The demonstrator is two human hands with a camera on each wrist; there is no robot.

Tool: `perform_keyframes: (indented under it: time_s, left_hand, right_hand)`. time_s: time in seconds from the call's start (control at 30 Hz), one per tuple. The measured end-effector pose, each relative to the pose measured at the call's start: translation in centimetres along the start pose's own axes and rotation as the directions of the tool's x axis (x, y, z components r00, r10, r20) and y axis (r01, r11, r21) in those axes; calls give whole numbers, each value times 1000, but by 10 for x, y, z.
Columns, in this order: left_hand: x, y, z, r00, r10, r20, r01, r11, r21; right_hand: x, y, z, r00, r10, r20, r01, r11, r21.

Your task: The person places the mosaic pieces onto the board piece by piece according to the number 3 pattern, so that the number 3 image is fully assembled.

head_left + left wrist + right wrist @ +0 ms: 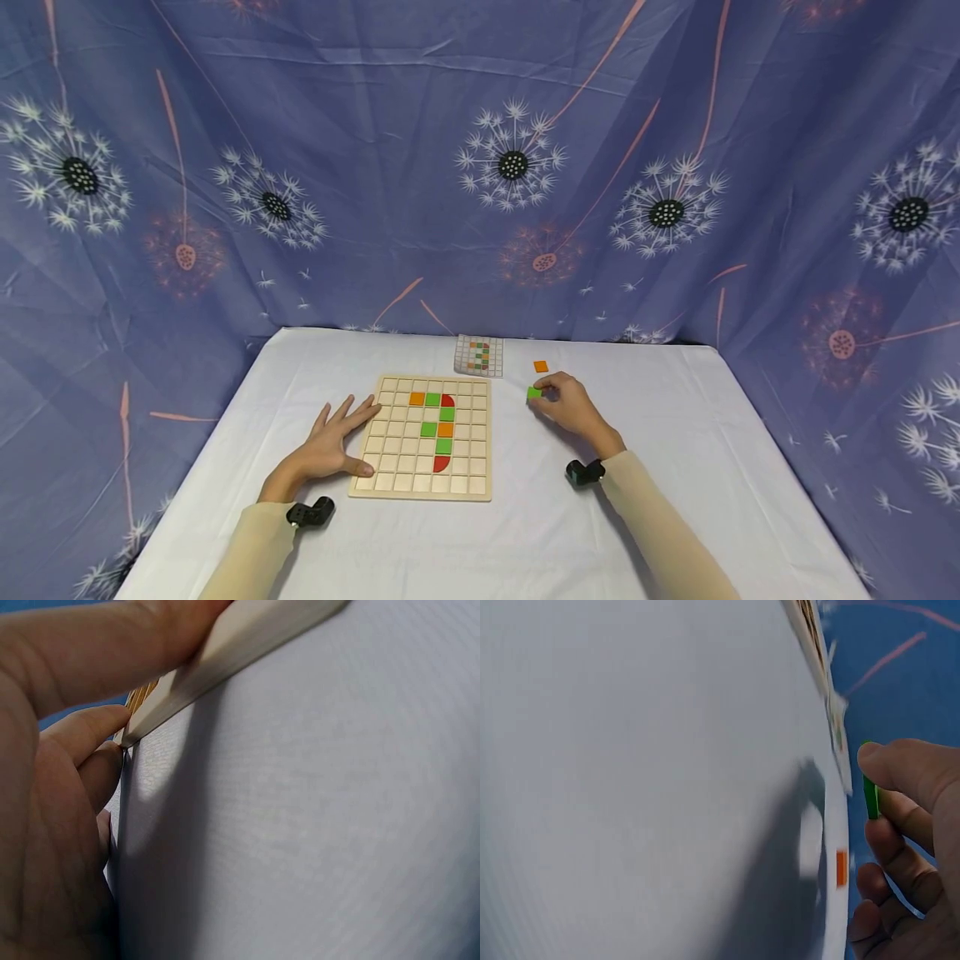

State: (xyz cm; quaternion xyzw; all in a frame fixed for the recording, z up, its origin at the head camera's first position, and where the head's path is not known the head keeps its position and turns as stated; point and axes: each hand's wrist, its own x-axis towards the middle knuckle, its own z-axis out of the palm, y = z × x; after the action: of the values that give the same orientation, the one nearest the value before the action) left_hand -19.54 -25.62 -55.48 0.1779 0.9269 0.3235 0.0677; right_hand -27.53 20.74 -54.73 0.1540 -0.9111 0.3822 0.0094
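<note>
A wooden grid board lies on the white table, with orange, green and red tiles set in its cells in a curved figure. My left hand rests flat with spread fingers on the board's left edge. To the right of the board my right hand pinches a small green tile between thumb and fingers, just above the table. The green tile shows edge-on in the right wrist view. A loose orange tile lies just beyond that hand, also visible as the orange tile.
A small pattern card with a coloured grid lies at the table's far edge behind the board. A blue dandelion-print cloth hangs behind and around the table. Black wrist cameras sit on both wrists.
</note>
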Motion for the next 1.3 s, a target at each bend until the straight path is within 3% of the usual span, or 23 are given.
perform_keyframes:
  time_s: [0.43, 1.3]
  left_hand:
    - [2, 1, -1, 1000, 10, 1, -10, 1000, -10]
    - [2, -3, 1, 1000, 0, -6, 0, 1000, 19]
  right_hand:
    - [-7, -39, 36, 995, -99, 13, 99, 995, 14]
    - [-36, -94, 85, 982, -157, 107, 148, 985, 89]
